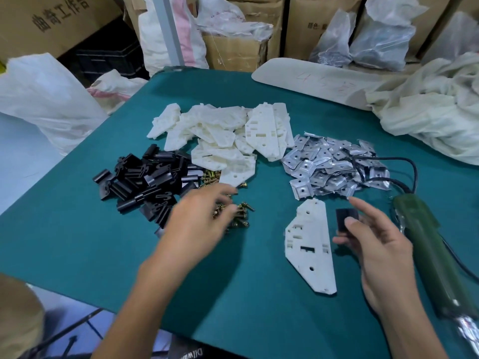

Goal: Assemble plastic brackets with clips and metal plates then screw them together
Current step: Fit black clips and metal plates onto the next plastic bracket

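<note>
One white plastic bracket (309, 248) lies flat on the green table (246, 294) in front of me. Just right of it, my right hand (373, 244) pinches a small black clip (346, 218) between thumb and fingers. My left hand (199, 218) is blurred, its fingers spread over the brass screws (241, 215) beside the heap of black clips (150, 182). Whether it holds a screw I cannot tell. A heap of white brackets (228, 136) lies further back, and a heap of metal plates (331, 167) sits to the right of that heap.
A green electric screwdriver (430, 255) lies along the right edge, its black cable (404, 172) looping over the metal plates. A cream cloth bundle (435, 112) and a white board (311, 79) sit at the back right. Cartons and plastic bags stand behind the table.
</note>
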Available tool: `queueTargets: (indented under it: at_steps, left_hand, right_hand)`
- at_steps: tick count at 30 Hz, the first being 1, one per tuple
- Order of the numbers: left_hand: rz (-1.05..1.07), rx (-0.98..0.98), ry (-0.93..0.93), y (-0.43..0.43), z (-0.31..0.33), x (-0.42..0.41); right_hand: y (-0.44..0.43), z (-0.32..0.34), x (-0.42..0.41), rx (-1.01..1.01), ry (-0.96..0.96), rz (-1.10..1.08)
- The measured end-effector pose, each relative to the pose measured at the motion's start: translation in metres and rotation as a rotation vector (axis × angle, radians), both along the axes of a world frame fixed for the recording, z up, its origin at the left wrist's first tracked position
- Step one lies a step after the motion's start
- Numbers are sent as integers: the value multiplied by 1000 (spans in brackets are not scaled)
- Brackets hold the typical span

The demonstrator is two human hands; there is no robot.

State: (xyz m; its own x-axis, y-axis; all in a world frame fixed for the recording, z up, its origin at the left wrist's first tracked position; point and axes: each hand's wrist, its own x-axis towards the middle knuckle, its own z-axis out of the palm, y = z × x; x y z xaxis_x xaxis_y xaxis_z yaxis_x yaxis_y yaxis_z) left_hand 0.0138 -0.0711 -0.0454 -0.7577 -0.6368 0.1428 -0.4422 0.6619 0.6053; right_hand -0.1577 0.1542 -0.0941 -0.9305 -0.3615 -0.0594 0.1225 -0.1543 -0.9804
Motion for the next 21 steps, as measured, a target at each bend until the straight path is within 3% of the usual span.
queueTargets:
  at_steps: [4,14,17,21]
  left_hand:
    - [230,-105,-147,-36,-7,32]
    - [224,-97,-343,-35,-1,32]
    - [253,-68,-285,-33,9,29]
    - [167,118,-33,-13,27,2]
  right_hand:
    - [-2,0,0,25,-32,-26]
    - [0,0,1,51,-32,-41]
    - [0,1,1,51,-39,-45]
    - [-2,2,2,71,-45,-37]
